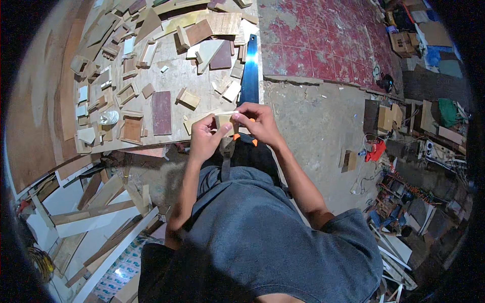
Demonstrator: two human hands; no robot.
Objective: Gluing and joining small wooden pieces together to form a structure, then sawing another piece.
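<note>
Close in front of my body, at the table's near edge, my left hand (204,140) pinches a small pale wood piece (225,120) between thumb and fingers. My right hand (258,126) grips the same piece from its other side, with thumb and forefinger closed at its upper right corner. Under and beyond my right hand lies a handsaw, its dark shiny blade (249,78) running along the table's right edge. Orange and black parts (254,143), probably its handle, show below my right hand. How my right fingertips sit behind the piece is hidden.
Wood offcuts and small box-like wooden pieces (127,93) cover much of the worktable (166,83). A reddish-brown board (162,113) lies left of my hands. Scrap boards (96,217) are piled on the floor at lower left. Cables and a red tool (375,150) lie at right.
</note>
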